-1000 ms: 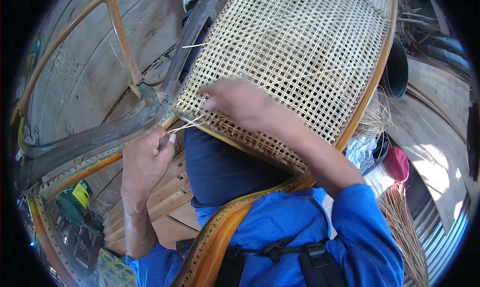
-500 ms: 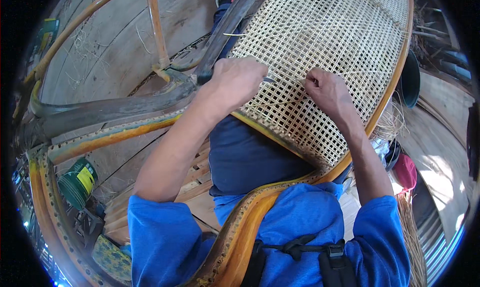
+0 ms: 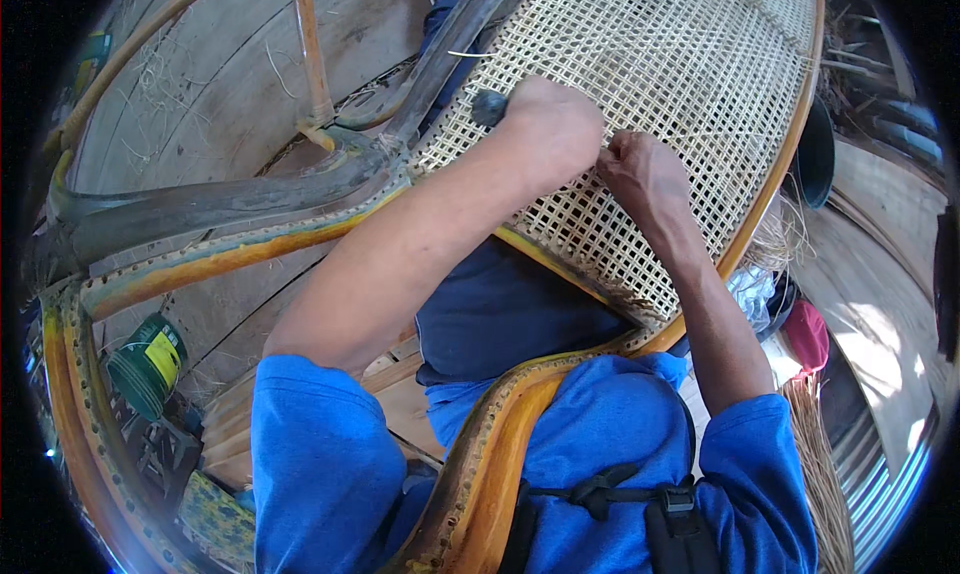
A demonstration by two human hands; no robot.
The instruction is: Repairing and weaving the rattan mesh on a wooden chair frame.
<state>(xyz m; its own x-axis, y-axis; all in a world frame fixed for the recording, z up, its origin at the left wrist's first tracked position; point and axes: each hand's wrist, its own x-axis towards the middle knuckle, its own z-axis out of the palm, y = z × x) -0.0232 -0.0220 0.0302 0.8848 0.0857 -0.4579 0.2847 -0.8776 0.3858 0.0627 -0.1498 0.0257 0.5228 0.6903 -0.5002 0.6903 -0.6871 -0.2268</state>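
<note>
A woven cane panel [image 3: 640,64] with an open lattice fills the curved wooden frame [image 3: 735,259] in front of me. My left hand [image 3: 555,124] is closed round a dark-handled tool [image 3: 489,108]. The rounded handle end sticks out on its left, while the hand hides the tip. Right beside it, my right hand [image 3: 645,169] is closed low over the weave, with its fingertips nearly meeting the left hand. Whatever its fingers pinch is hidden. A loose cane strand end [image 3: 468,55] pokes out at the panel's left edge.
A dark wooden bar [image 3: 445,59] borders the panel on the left. The frame's drilled rail [image 3: 470,454] curves across my lap. A green bucket [image 3: 147,366] stands at left; a dark bucket [image 3: 815,154], red cloth [image 3: 806,336] and bundled strands [image 3: 820,444] lie at right.
My left hand has moved right with the tool and turned, coming close to the right hand. The tool's metal tip, seen before, is now hidden. The right hand has barely shifted.
</note>
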